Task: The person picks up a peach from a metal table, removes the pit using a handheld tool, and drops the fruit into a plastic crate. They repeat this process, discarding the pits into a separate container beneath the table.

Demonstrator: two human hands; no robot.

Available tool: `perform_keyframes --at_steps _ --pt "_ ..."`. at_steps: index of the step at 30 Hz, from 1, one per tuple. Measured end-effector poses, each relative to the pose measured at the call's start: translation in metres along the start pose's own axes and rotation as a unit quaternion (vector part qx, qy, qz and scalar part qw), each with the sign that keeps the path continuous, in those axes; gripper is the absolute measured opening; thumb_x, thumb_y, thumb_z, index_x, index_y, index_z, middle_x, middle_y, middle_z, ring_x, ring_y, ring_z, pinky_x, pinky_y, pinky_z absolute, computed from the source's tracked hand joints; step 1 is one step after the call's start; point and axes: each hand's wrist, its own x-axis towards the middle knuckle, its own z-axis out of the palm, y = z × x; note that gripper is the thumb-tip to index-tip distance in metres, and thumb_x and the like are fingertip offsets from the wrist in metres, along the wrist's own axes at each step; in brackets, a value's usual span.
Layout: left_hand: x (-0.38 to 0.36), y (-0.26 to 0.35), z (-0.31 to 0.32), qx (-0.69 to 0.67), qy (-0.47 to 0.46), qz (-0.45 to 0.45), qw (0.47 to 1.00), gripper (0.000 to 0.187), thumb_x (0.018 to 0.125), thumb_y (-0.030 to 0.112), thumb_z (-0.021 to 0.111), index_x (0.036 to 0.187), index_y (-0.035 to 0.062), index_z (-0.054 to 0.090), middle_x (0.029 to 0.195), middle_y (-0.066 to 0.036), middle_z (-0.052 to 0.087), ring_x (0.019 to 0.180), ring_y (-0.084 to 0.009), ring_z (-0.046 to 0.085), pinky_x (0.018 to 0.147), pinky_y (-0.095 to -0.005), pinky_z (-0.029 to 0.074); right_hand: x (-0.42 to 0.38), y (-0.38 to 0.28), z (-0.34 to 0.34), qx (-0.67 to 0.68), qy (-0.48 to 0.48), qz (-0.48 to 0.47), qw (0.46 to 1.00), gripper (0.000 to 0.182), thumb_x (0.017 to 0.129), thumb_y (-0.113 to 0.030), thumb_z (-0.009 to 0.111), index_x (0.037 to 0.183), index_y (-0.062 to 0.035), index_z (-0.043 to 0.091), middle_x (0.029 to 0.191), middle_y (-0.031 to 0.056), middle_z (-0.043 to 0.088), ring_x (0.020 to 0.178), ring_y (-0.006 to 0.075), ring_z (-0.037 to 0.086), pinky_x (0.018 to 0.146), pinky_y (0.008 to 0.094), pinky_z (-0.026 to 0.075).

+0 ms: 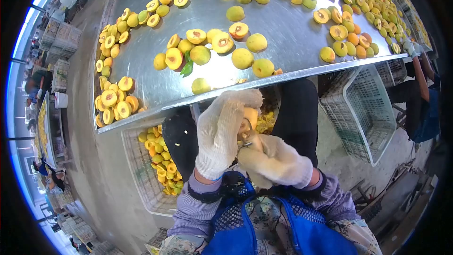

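Note:
My left hand (222,130), in a white knit glove, is wrapped around a yellow peach half (250,117) held just below the table's front edge. My right hand (276,160), in a stained glove, presses a small metal tool (245,142) into the fruit's cut side. Both hands meet over my lap, above a blue apron. Most of the fruit and the tool's tip are hidden by the gloves.
A metal table (283,33) carries several whole and halved peaches. A crate (141,174) with cut halves stands below at left; an empty grey crate (368,108) is at right. Another person (422,99) sits at far right.

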Motion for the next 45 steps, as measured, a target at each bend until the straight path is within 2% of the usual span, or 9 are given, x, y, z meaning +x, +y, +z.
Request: perform_keyframes --at_steps 3,4,8,13,16,26,36,41,45 --pt "0.003 -0.004 0.003 -0.184 -0.021 0.001 0.983 0.051 0.1 0.038 0.042 0.121 -0.0062 0.054 0.112 -0.021 0.062 0.094 -0.0242 0.064 0.082 -0.0326 0.051 -0.004 -0.006 0.0 0.125 -0.058 0.032 0.99 0.023 0.094 -0.027 0.058 0.087 -0.0048 0.054 0.058 0.0002 0.053 0.046 0.008 0.048 0.042 0.0246 0.036" --pt "0.002 0.005 0.003 -0.259 -0.029 -0.022 0.965 0.041 0.1 0.02 0.046 0.133 -0.0036 0.047 0.118 -0.018 0.06 0.105 -0.0223 0.06 0.09 -0.0325 0.048 -0.007 -0.011 0.0 0.112 -0.045 0.035 0.992 0.024 0.094 -0.027 0.058 0.087 -0.0044 0.054 0.058 0.0 0.052 0.046 0.0079 0.048 0.043 0.0243 0.036" --pt "-0.008 -0.003 -0.009 -0.135 -0.025 -0.115 0.984 0.059 0.09 0.011 0.055 0.144 -0.0004 0.034 0.128 -0.016 0.055 0.117 -0.0212 0.054 0.102 -0.0332 0.042 -0.006 -0.007 -0.005 0.097 0.074 -0.088 0.989 0.025 0.095 -0.028 0.057 0.093 -0.0028 0.055 0.058 -0.001 0.052 0.046 0.0072 0.048 0.043 0.0226 0.037" --pt "-0.011 -0.013 -0.024 -0.05 -0.111 -0.164 0.979 0.059 0.086 0.011 0.058 0.139 -0.001 0.036 0.124 -0.015 0.058 0.115 -0.02 0.054 0.099 -0.0311 0.043 -0.008 -0.005 -0.007 0.096 0.06 -0.089 0.99 0.024 0.095 -0.025 0.058 0.102 -0.0021 0.055 0.064 -0.0018 0.054 0.051 0.0048 0.049 0.046 0.02 0.037" --pt "-0.011 -0.026 -0.019 -0.268 -0.002 -0.128 0.955 0.045 0.084 0.023 0.064 0.122 0.0033 0.047 0.12 -0.017 0.058 0.109 -0.0243 0.056 0.09 -0.035 0.049 -0.007 -0.007 0.003 0.054 0.068 -0.015 0.996 0.017 0.094 -0.023 0.058 0.097 -0.0059 0.054 0.064 -0.0009 0.055 0.053 0.0076 0.05 0.05 0.023 0.04" --pt "-0.012 -0.017 0.003 -0.394 0.103 -0.09 0.909 0.04 0.093 0.022 0.057 0.126 0.0017 0.045 0.135 -0.021 0.047 0.12 -0.0307 0.053 0.095 -0.0402 0.05 0.012 0.021 0.008 -0.133 0.1 -0.076 0.983 0.02 0.092 -0.028 0.058 0.086 -0.0092 0.055 0.067 0.0077 0.056 0.064 0.0238 0.059 0.061 0.0354 0.046" --pt "-0.021 -0.018 0.021 -0.219 0.11 0.066 0.967 0.05 0.101 0.033 0.04 0.137 -0.0021 0.041 0.142 -0.021 0.042 0.119 -0.0317 0.054 0.094 -0.0384 0.05 0.005 0.019 0.01 -0.199 0.148 -0.1 0.963 0.021 0.092 -0.027 0.059 0.093 -0.007 0.06 0.076 0.0112 0.063 0.073 0.0251 0.065 0.066 0.0343 0.05" --pt "-0.022 -0.01 0.014 -0.091 0.075 0.144 0.982 0.043 0.101 0.026 0.041 0.131 -0.0036 0.048 0.141 -0.022 0.044 0.119 -0.0303 0.054 0.099 -0.0383 0.046 -0.003 0.013 0.009 -0.084 0.023 -0.128 0.988 0.021 0.093 -0.024 0.057 0.091 -0.0025 0.058 0.068 0.0067 0.06 0.059 0.0187 0.059 0.057 0.0314 0.048" --pt "-0.017 -0.013 0.005 0.048 0.046 0.193 0.979 0.043 0.101 0.028 0.04 0.128 -0.004 0.051 0.132 -0.022 0.051 0.117 -0.0311 0.055 0.098 -0.041 0.046 -0.005 -0.001 0.0 0.133 -0.074 0.03 0.988 0.019 0.093 -0.021 0.056 0.09 -0.0026 0.057 0.061 0.0027 0.057 0.053 0.0095 0.053 0.049 0.0265 0.041"
